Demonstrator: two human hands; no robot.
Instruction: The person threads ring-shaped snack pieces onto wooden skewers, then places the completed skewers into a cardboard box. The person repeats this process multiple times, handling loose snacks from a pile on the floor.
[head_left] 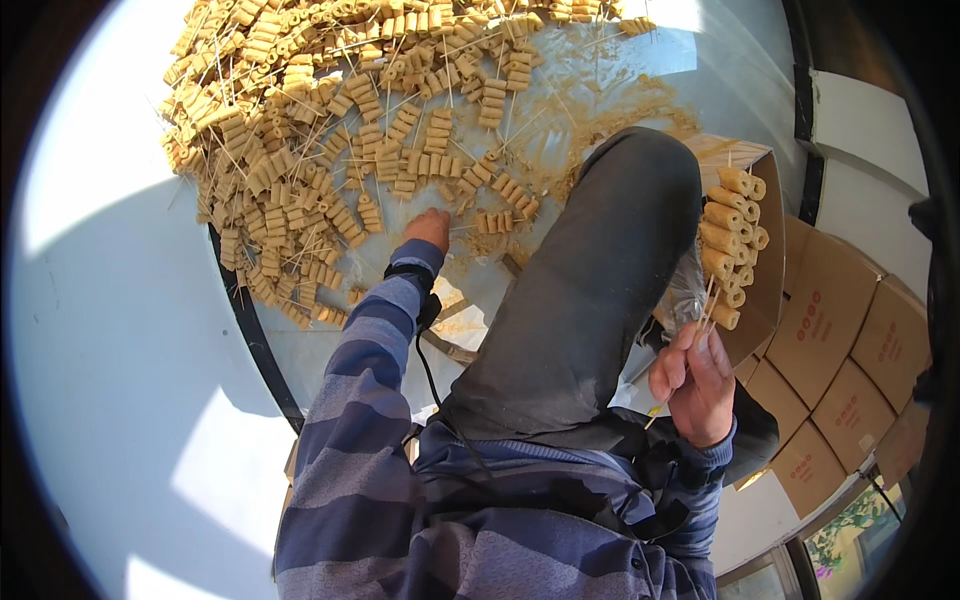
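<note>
My right hand is closed on a bunch of thin wooden sticks. Tan, hollow tube-shaped food rolls are threaded on the upper parts of these skewers, fanned out in front of an open cardboard box. My left hand reaches over the work surface, its fingers curled and partly hidden. A stick runs from its fingertips to a short skewer of rolls lying just to the right. Above and left of that hand spreads a large heap of similar skewers.
The table has tan smears beside the heap. My raised knee stands between my hands. Clear plastic hangs by the box. Several stacked cartons stand at the right. A dark metal edge runs along the table's left side.
</note>
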